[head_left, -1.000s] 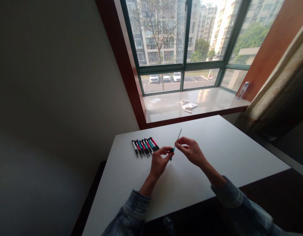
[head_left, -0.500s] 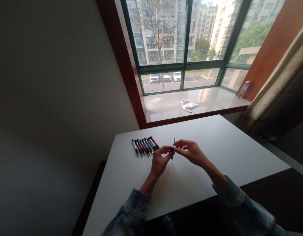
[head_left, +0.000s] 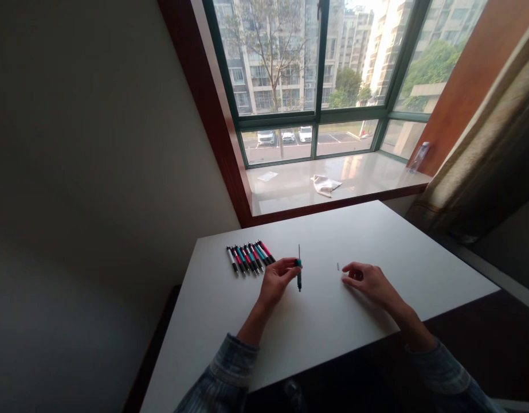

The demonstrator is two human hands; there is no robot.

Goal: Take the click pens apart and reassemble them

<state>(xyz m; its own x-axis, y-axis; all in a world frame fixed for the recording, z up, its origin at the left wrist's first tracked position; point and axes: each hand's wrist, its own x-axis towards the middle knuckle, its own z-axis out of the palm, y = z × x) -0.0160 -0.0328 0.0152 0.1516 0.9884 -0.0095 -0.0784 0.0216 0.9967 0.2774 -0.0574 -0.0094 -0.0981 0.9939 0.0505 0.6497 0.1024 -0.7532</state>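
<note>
My left hand [head_left: 278,279] is closed around a teal and black pen body [head_left: 299,281], held upright over the table. A thin refill [head_left: 299,251] sticks up out of its upper end. To the right, my right hand [head_left: 367,280] hovers low over the table, its thumb and forefinger apart with nothing visible between them. Just left of those fingertips lies a small, thin grey piece [head_left: 338,267], too small to name surely. Beyond my left hand, a row of several pens [head_left: 246,258] in white, pink and teal with black grips lies side by side.
The white table [head_left: 328,321] reaches to the window sill [head_left: 285,195]. On the sill are a crumpled white cloth [head_left: 325,185], a flat paper [head_left: 267,176] and a clear bottle [head_left: 419,157]. A curtain [head_left: 462,149] hangs at the right.
My right hand has left the pen body and moved right, opening beside the small grey piece now on the table. My left hand still holds the pen body, now more fully visible.
</note>
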